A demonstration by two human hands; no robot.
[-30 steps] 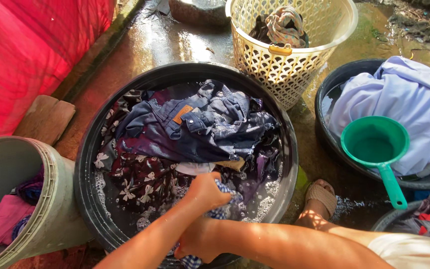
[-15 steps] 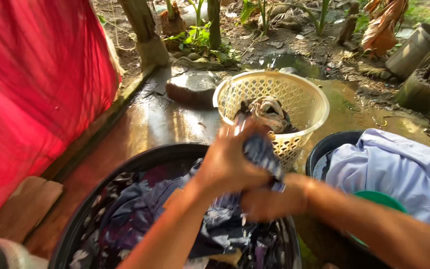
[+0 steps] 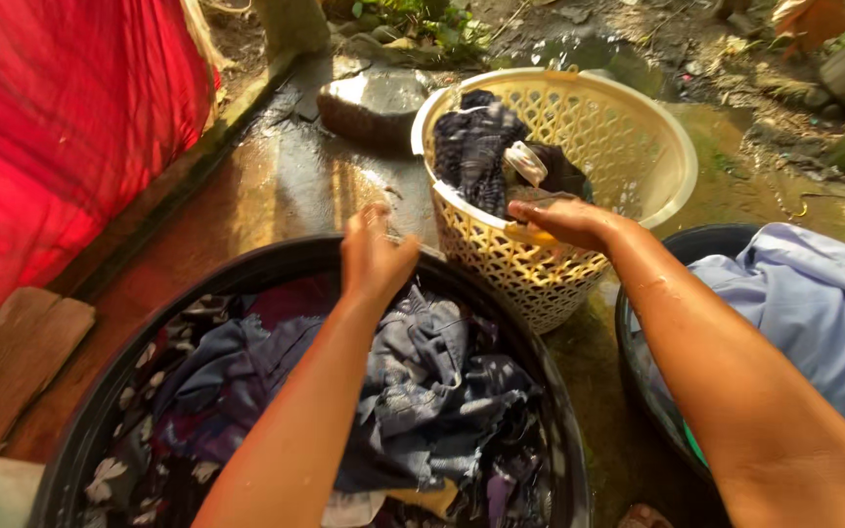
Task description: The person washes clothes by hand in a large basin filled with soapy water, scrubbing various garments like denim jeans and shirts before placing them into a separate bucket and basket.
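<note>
A blue checked cloth lies draped over the near rim inside the cream plastic basket. My right hand rests flat at the basket's front rim, fingers apart, holding nothing. My left hand hovers open above the far edge of the big black basin, a little left of the basket. The basin holds dark wet laundry, with blue denim jeans on top and a flowered purple cloth at the left.
A second dark tub at the right holds pale blue fabric. Red cloth hangs at the left. A flat stone lies behind the basket on wet concrete. A wooden block sits at the left.
Both hands lifted the checked cloth out of the soapy basin, wrung it in the air, then let it go into the basket. The hands are now apart and empty.
</note>
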